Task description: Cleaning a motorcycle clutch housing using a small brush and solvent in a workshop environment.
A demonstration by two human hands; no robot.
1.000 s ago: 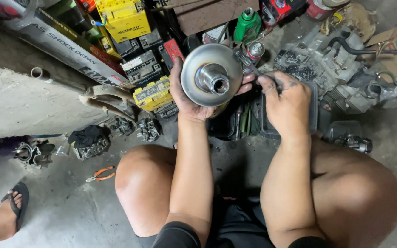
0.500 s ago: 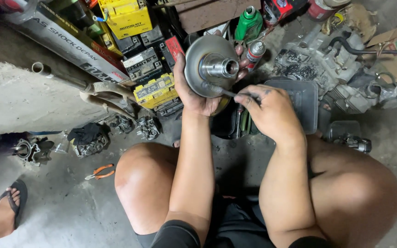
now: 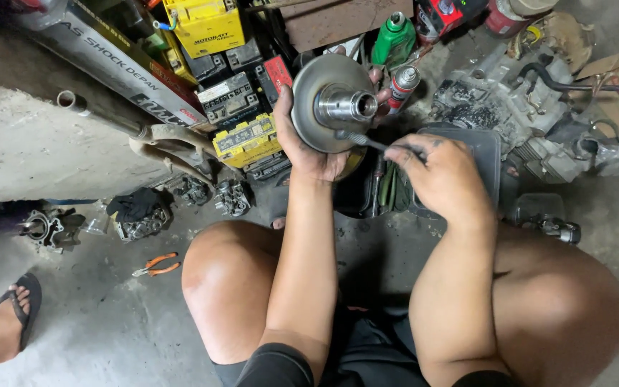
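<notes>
Above the oily floor (image 3: 109, 337), the left hand (image 3: 302, 140) gripped the metal disc (image 3: 327, 104), now turned hub-sideways; the right hand (image 3: 442, 175), closed on a thin tool (image 3: 363, 140), had brought its tip against the hub, so probing could begin.

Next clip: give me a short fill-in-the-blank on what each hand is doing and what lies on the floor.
1. The left hand holds up a round metal ____ with a central hub.
2. The right hand points a thin ____ at that hub.
3. The pliers on the concrete floor have ____ handles.

Missing words: pulley disc; tool; orange
</notes>
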